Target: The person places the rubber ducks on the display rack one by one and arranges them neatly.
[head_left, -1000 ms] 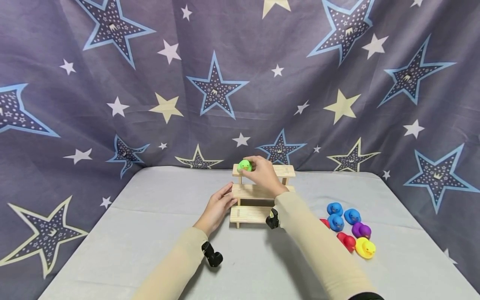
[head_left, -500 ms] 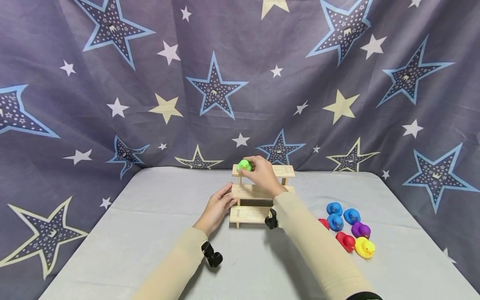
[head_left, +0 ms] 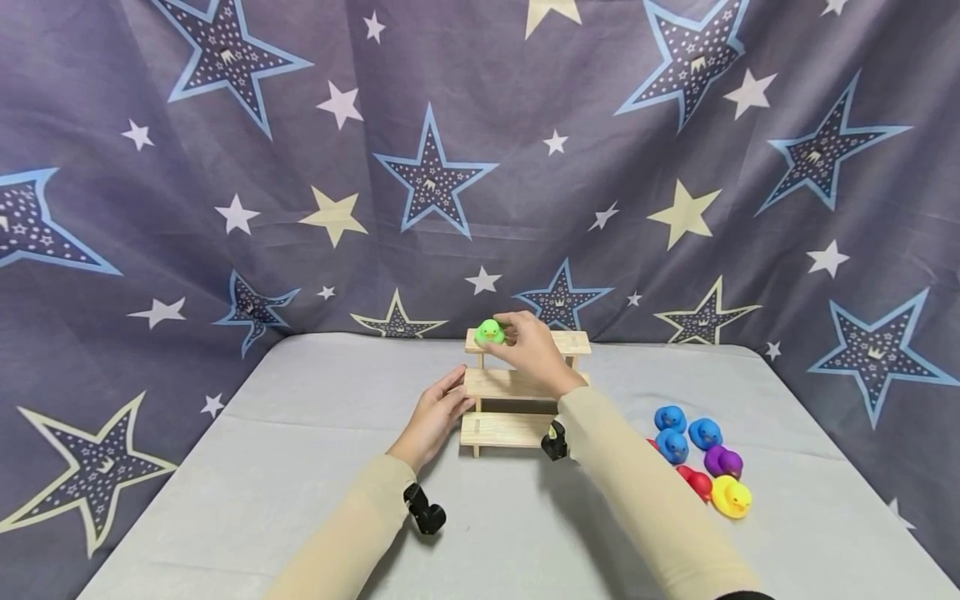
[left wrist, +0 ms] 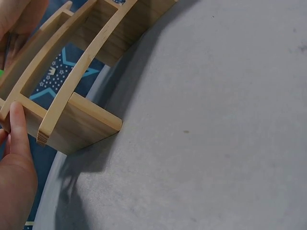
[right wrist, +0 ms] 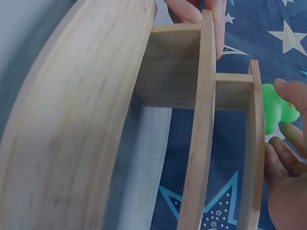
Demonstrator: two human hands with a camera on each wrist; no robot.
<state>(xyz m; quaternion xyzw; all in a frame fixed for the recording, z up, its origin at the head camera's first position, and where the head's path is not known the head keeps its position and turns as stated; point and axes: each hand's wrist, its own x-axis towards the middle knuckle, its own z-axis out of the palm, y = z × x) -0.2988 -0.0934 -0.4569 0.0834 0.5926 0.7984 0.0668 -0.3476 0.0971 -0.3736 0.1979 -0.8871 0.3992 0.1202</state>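
Note:
A three-tier wooden display stand point(head_left: 495, 383) stands on the cloth-covered table. On the left end of its top tier sits a green rubber duck point(head_left: 490, 332), facing forward. My right hand point(head_left: 534, 350) is at the duck's right side, thumb and fingers loosely spread around it; in the right wrist view its fingertips are at the edge of the duck point(right wrist: 272, 108). The left hand point(head_left: 431, 414) grips the left end of the middle tier, with fingers on both sides of the board in the right wrist view. Part of the lower tiers is hidden behind the right forearm.
To the right lie several rubber ducks: blue ducks point(head_left: 672, 446), a purple duck point(head_left: 723, 461), a yellow duck point(head_left: 731, 497) and red ducks point(head_left: 697, 483) partly covered by the right sleeve. A star-patterned curtain point(head_left: 480, 167) hangs behind the table point(head_left: 322, 417).
My right hand has eased slightly to the right and its fingers have loosened from the green duck, which stays on the top tier. The left hand has not moved.

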